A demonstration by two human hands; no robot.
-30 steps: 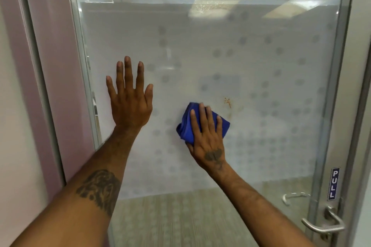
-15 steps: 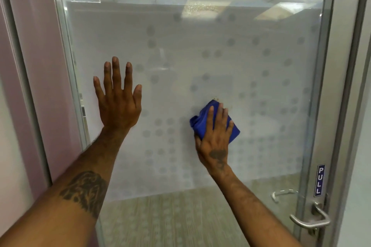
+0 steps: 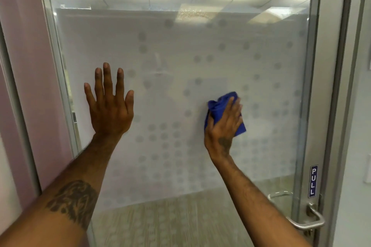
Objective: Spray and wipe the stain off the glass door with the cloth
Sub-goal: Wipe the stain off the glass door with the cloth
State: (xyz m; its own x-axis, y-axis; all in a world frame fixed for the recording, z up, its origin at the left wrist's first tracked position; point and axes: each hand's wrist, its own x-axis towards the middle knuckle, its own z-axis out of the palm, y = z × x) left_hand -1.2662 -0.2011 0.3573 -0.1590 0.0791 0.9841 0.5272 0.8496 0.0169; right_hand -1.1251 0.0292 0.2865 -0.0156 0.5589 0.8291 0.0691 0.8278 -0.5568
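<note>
Pressing blue cloth point(image 3: 220, 110) to glass door point(image 3: 180, 56) — right hand point(image 3: 223, 126) fingers clutching it, left hand point(image 3: 109, 106) splayed flat.

The tall frosted glass door point(image 3: 180, 50), dotted with grey circles and framed in silver metal, carries everything here. Flat against it lies the open left hand point(image 3: 109, 110), fingers point(image 3: 107, 78) spread, and well to its right the right hand point(image 3: 223, 126) presses a crumpled blue cloth point(image 3: 217, 106) onto the pane.
</note>
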